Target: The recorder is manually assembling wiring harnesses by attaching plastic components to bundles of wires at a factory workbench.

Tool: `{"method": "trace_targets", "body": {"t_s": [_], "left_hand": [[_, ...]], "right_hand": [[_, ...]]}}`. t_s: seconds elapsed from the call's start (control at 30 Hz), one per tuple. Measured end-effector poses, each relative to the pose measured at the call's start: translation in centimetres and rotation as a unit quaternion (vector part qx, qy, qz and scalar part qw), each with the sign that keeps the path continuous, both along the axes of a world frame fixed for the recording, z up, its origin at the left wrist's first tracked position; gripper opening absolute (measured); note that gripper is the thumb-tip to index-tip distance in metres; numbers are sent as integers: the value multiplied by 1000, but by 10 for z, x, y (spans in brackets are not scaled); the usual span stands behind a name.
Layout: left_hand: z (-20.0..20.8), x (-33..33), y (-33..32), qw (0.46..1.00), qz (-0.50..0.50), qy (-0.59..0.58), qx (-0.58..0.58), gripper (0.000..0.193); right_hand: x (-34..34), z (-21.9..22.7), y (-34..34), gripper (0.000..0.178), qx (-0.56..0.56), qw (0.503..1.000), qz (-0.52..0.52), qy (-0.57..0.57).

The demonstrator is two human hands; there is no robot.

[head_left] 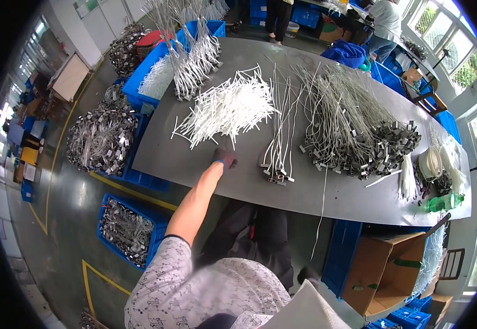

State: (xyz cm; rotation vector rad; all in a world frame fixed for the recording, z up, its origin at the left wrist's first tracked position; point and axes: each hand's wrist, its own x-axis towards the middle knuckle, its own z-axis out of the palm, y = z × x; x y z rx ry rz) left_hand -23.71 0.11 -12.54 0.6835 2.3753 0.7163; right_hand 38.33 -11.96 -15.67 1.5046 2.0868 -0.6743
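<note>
**Left hand at white pile, right hand not seen**

Cardboard box [384, 268] sits open at 5 o'clock, brown, green tape strips on its flaps; lower corner cut off by the rim. Blue crates: one at 8 o'clock [126, 230] filled with metal-clipped wires, one at 9 o'clock [134, 175] mostly buried under a wire heap [98, 137], one at 11 o'clock [145, 77] holding white ties. Green bottle [441, 203] lies at 3 o'clock on the table [194, 159] edge. Wall signs at 12 o'clock are too small and bent to be made out.

Left hand [225, 158] is reached out to the near edge of the white pile [227, 107], at table centre. A dark glove is worn; fingers look curled down onto the table, just touching the pile's nearest strands. Whether anything is gripped cannot be told. Small bundle [277, 137] lies just right of the hand, apart from it. Grey wire heap [353, 129] is spread at 2 o'clock. Right hand is out of view.
</note>
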Motion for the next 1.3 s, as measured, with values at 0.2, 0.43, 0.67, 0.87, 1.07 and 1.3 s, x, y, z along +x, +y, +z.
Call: {"method": "trace_targets", "body": {"t_s": [0.2, 0.43, 0.67, 0.87, 1.07, 1.3], "left_hand": [[22, 89, -21, 766, 87, -579, 265, 6], [117, 200, 45, 667, 140, -576, 451, 13], [185, 183, 32, 742, 163, -303, 575, 11], [179, 191, 22, 751, 149, -292, 573, 11], [128, 224, 1, 843, 16, -367, 392, 19], [105, 239, -5, 791, 12, -493, 362, 21]], "right_hand": [[33, -26, -60, 22, -6, 993, -17, 115], [-89, 36, 36, 20, 149, 965, 42, 211], [-49, 11, 24, 19, 82, 992, 53, 77], [-53, -1, 15, 19, 103, 985, 63, 123], [-81, 30, 30, 20, 106, 977, 46, 179], [-80, 52, 42, 20, 123, 973, 23, 192]]}}
